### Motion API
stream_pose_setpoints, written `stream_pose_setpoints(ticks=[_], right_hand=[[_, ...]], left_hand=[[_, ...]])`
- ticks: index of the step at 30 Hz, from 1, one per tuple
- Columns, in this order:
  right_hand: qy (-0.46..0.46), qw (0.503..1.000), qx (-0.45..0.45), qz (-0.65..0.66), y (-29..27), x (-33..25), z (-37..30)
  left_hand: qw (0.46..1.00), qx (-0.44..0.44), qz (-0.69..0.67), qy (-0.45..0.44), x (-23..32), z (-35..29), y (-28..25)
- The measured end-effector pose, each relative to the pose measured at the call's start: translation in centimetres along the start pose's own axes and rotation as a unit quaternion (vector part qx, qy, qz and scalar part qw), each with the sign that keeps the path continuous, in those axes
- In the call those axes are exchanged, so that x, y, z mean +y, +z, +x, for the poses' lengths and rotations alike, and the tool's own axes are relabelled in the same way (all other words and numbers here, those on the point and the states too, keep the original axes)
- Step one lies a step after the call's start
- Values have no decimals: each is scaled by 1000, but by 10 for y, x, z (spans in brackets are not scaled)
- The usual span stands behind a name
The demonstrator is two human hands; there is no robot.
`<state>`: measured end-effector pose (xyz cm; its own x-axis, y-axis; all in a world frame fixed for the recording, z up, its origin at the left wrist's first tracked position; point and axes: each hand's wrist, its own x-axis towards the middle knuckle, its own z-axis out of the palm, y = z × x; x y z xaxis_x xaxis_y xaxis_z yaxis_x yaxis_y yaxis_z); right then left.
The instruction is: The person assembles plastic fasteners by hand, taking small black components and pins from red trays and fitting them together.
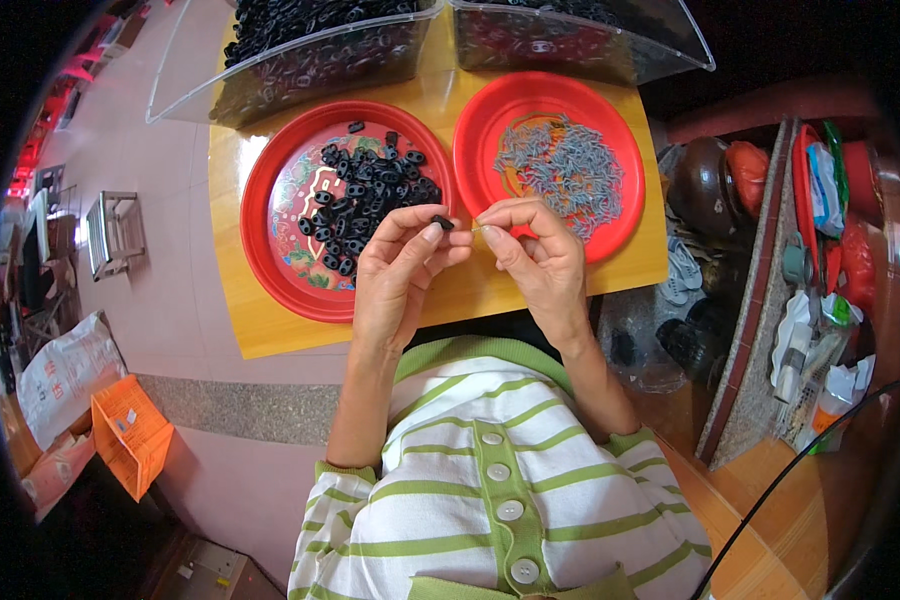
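Note:
Between the thumb and fingers of my left hand point(400, 262) is a small black plastic piece point(442, 222). My right hand point(540, 255) pinches a thin screw point(478, 227) whose tip points toward that piece, with a small gap between them. Both hands hover over the table's near side, between two red trays. Many black plastic pieces with holes point(355, 215) lie heaped in the left red tray point(260, 245). The right red tray point(625, 130) holds a loose pile of small grey screws point(570, 165).
Behind the trays stand two clear plastic bins, the left bin point(320, 75) and the right bin point(570, 50), both with black parts inside. They rest on a yellow wooden table point(270, 335). A metal stool point(113, 235) is at left; a shelf point(745, 300) with bags is at right.

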<state>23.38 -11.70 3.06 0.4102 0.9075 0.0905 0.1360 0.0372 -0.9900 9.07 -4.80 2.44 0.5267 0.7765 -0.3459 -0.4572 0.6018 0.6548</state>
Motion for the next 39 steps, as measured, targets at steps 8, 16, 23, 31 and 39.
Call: stream_pose_setpoints(ticks=[8,16,23,31,39], right_hand=[[-36,999,-20,-3,8,-6,3],[-114,988,-46,-90,12,-12,12],[-62,996,-31,-51,12,-2,15],[-17,999,-26,-12,16,1,14],[-33,998,-47,-33,11,-4,18]], left_hand=[[1000,-23,0,11,-4,5,-18],[1000,12,-5,24,2,4,-10],[998,18,49,45,0,6,-18],[1000,12,10,18,3,5,-17],[998,-22,-62,-19,-1,-2,-29]])
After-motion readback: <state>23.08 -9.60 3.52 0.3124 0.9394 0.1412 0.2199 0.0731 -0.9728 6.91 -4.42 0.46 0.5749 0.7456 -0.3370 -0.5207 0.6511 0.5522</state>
